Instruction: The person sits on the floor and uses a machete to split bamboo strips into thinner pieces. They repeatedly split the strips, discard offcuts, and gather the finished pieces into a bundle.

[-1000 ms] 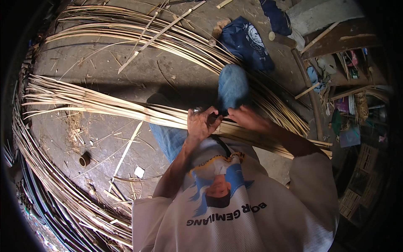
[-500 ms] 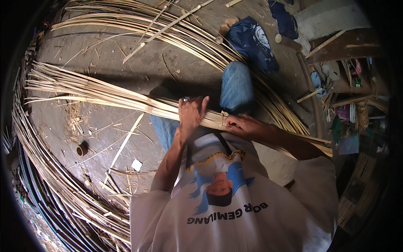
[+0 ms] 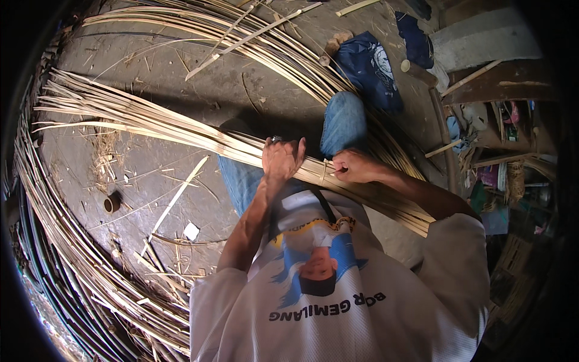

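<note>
A long bundle of split bamboo strips (image 3: 181, 128) lies across my lap, its loose ends fanned out to the left. My left hand (image 3: 282, 160), with a ring on a finger, is wrapped over the bundle. A thin tie (image 3: 324, 172) goes round the strips between my hands. My right hand (image 3: 354, 166) is closed just right of this tie, knuckles up, above the bundle's edge. Its fingertips are turned under, and what they pinch is too small to make out. The shorter end of the bundle passes beneath my right forearm.
More bamboo strips (image 3: 265, 57) lie beyond my knee (image 3: 344, 123), and a long curved stack (image 3: 78, 259) runs along the left. A dark blue bag (image 3: 369, 69) lies ahead. Cut pieces, a short bamboo ring (image 3: 112, 202) and a white scrap (image 3: 191, 231) dot the floor. Clutter fills the right.
The bundle's right end has swung nearer my body. My right hand has lifted off the tie and closed to its right. The left hand keeps its hold.
</note>
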A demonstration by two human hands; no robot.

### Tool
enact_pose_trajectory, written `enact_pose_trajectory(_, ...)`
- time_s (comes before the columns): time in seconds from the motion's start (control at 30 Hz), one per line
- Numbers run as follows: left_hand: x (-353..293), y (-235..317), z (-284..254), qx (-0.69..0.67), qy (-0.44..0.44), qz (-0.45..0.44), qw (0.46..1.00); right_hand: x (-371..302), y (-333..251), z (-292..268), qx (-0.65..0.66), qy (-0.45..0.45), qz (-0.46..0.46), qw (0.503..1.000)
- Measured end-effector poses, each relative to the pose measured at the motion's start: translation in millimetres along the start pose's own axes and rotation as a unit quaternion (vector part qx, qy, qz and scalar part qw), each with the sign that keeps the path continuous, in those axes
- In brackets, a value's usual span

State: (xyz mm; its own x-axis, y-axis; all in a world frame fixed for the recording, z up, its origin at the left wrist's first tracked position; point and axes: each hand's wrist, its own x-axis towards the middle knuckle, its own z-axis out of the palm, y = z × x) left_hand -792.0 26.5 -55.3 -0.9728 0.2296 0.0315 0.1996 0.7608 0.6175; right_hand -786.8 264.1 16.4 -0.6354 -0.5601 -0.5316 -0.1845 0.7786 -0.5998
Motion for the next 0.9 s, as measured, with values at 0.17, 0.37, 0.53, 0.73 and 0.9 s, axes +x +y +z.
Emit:
enact_pose_trajectory(0.17,0,-1,-1,0.006,0.005,0.001,1.000,7,-27,-4,-0.018,-0.065,0.091,0.994)
enact_pose_trajectory(0.37,2,-3,5,-0.007,-0.028,-0.031,0.999,6,-35,27,-0.041,0.045,0.112,0.992)
enact_pose_trajectory(0.53,4,-5,10,0.000,-0.061,-0.054,0.997,3,-29,42,-0.060,0.108,0.015,0.992)
enact_pose_trajectory(0.73,0,-9,9,-0.007,-0.008,0.005,1.000,-15,-37,37,-0.014,0.088,-0.017,0.996)
enact_pose_trajectory(0.9,-1,-4,-12,-0.124,-0.005,0.020,0.992,-35,-28,59,-0.063,0.173,-0.048,0.982)
